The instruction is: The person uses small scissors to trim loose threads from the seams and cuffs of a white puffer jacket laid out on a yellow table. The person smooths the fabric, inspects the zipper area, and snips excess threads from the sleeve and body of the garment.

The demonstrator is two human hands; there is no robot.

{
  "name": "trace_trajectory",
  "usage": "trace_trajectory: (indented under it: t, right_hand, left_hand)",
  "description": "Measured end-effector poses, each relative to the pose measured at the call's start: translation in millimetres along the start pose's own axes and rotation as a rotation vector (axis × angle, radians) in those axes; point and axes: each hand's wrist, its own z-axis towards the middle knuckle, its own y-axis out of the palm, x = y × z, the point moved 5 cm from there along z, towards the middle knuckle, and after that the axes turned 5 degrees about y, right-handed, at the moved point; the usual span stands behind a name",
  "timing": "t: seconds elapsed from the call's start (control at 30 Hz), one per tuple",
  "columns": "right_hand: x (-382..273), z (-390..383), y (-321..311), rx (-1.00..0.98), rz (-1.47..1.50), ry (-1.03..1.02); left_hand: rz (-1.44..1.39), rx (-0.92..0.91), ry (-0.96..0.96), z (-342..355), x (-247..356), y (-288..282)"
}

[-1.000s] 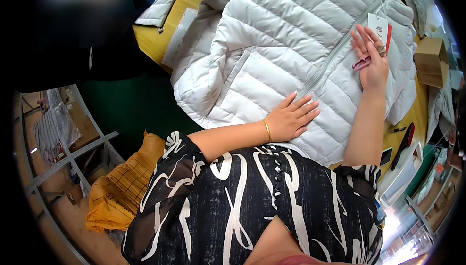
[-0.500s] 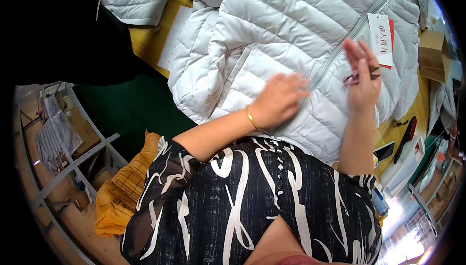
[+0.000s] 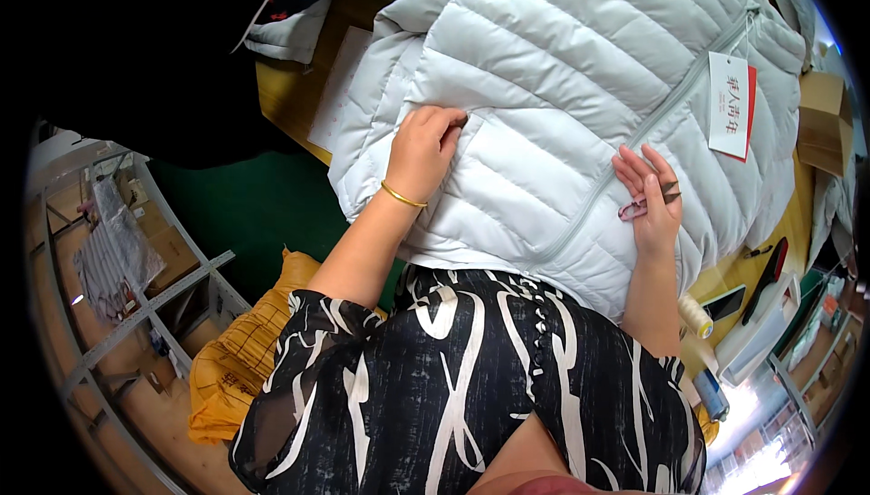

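Observation:
A white quilted puffer jacket [image 3: 535, 115] lies spread before me, its grey front zip [image 3: 603, 182] running diagonally. At the upper end of its pocket opening, my left hand [image 3: 424, 144] pinches the fabric, thumb against curled fingers. My right hand [image 3: 654, 201] is raised over the jacket beside the front zip. Its fingers are partly curled around small thread snips [image 3: 634, 211] with a pinkish handle, and the dark blades stick out past the thumb. A white and red hang tag [image 3: 728, 105] rests on the jacket's upper right.
The jacket covers most of a yellow table [image 3: 328, 153]. To the right are a thread cone [image 3: 695, 316], a phone [image 3: 726, 303], a dark red-and-black tool [image 3: 767, 279] and a cardboard box [image 3: 823, 122]. An orange padded garment [image 3: 237, 359] hangs lower left, near metal shelving [image 3: 149, 300].
My left hand has moved left from near the front zip to the pocket opening. My right hand has come down and slightly left, away from the hang tag, still with the snips.

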Motion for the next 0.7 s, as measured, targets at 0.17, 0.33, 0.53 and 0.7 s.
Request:
trace_trajectory:
  t: [0.17,0.33,0.53,0.7]
  right_hand:
    - [14,3,-10,0.04,0.044,0.057]
    - [15,-3,-12,0.102,0.084,0.131]
    - [22,2,-13,0.064,0.141,0.073]
    - [23,3,-13,0.066,0.147,0.067]
  left_hand:
    - [-0.015,-0.052,0.051,6,-1,0]
    - [-0.014,-0.132,0.082,0,-1,-1]
    - [-0.029,-0.222,0.194,-1,-7,-4]
    - [-0.039,-0.212,0.242,-6,-8,-1]
